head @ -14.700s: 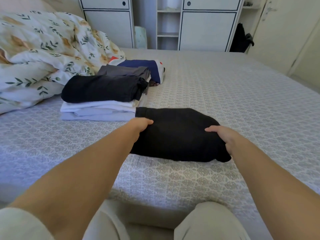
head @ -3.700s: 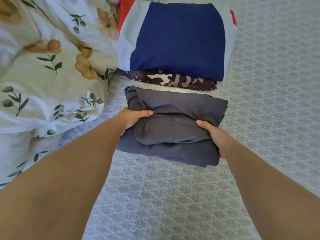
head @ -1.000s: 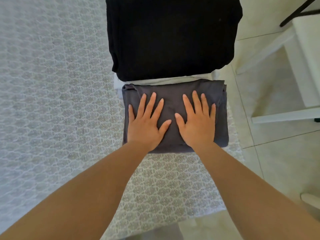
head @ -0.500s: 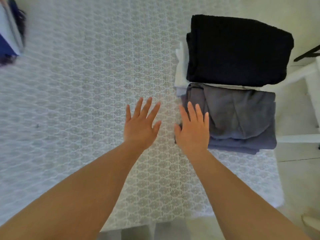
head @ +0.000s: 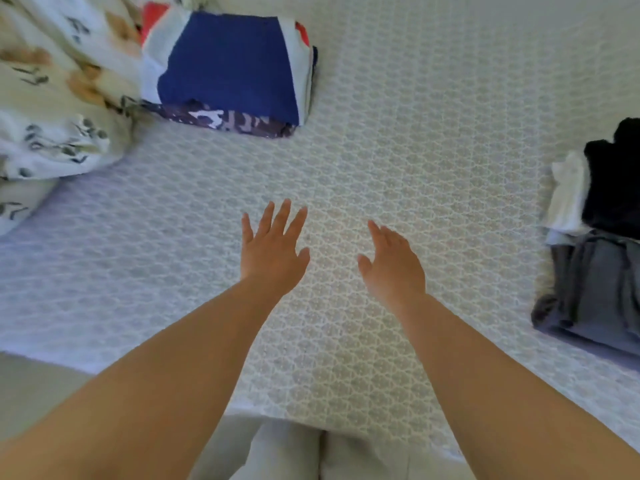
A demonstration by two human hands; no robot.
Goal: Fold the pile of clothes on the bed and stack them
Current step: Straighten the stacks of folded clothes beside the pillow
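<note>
Head view: hands (head: 332, 261) apparently left grey garment (head: 595, 289).

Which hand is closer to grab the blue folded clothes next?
Probably the left hand. It hovers open over the bed on the same side as the blue folded clothes. The right hand, also open, is nearer the gray and black stack.

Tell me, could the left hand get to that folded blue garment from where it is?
Probably yes. The left hand is open and holds nothing, and only bare bedspread lies between it and the blue garment. It would need a forward reach.
</note>
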